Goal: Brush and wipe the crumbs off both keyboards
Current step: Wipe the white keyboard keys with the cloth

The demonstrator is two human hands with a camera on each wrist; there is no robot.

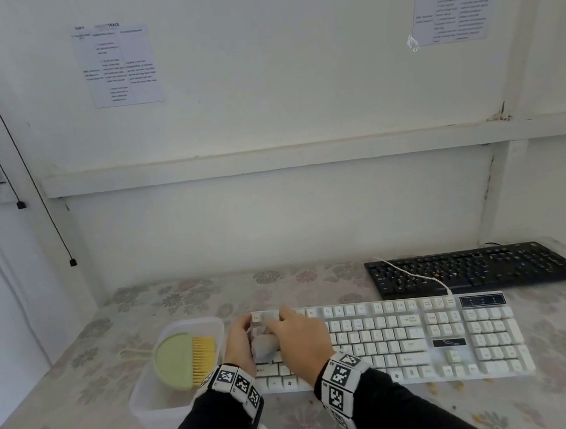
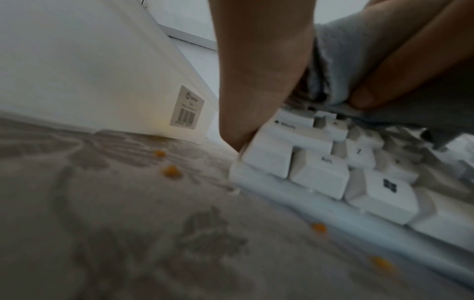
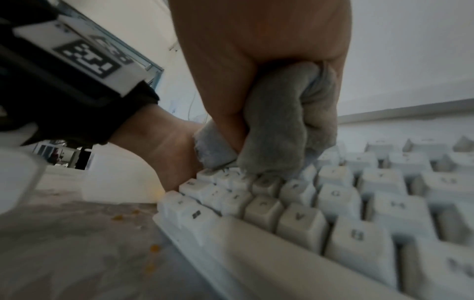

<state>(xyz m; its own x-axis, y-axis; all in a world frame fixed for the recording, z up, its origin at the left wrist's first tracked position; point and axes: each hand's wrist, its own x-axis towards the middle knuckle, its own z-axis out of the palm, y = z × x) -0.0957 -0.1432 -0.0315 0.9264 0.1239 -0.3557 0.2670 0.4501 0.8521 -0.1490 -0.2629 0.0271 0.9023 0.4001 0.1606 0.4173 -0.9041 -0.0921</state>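
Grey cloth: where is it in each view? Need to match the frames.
Head: grey cloth bottom centre, between both hands.
Left wrist: top right, above the keys.
Right wrist: centre, bunched under the right hand.
Shared landmark: white keyboard, left end.

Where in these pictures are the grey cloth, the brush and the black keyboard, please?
grey cloth (image 3: 277, 130), right wrist view, bunched middle.
brush (image 1: 204, 358), head view, yellow bristles.
black keyboard (image 1: 502, 264), head view, key field.

The head camera looks forward and down on the tabletop (image 1: 77, 373) from above the grip. Both wrist cameras sit very low and close, facing the grip; all three share the white keyboard's (image 1: 421, 337) left end.
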